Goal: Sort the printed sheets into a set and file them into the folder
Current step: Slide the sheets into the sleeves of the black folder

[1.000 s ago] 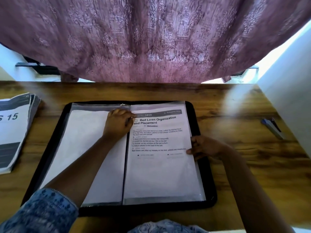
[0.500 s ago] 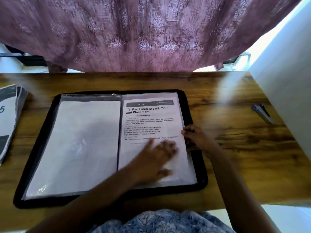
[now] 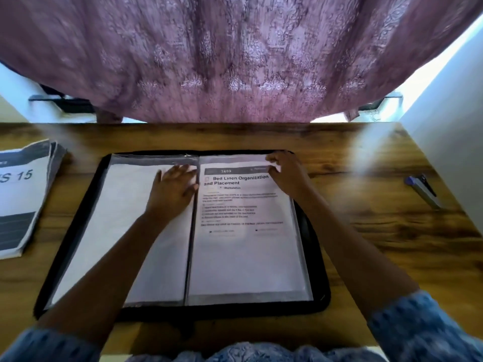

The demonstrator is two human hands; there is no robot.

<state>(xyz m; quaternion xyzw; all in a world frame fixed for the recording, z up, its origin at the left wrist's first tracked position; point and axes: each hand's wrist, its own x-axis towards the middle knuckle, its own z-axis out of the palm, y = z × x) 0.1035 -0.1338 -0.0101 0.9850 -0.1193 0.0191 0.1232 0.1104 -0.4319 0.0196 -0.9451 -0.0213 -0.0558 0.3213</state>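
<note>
The left hand (image 3: 173, 190) is lying flat on the open folder (image 3: 235, 310); the right hand (image 3: 286, 171) is pinching the printed sheet (image 3: 245, 257) by its top corner inside it, so tugging hard is risking a crease

Blue patterned sleeves (image 3: 428, 333) cover both upper forearms above each bare hand (image 3: 172, 192).

A black folder (image 3: 235, 312) is laid open flat on the table (image 3: 366, 244). A printed sheet (image 3: 245, 252) headed "Bed Linen Organization and Placement" is sleeved on its right side. A stack of sheets (image 3: 21, 194) is set well to its left.
</note>
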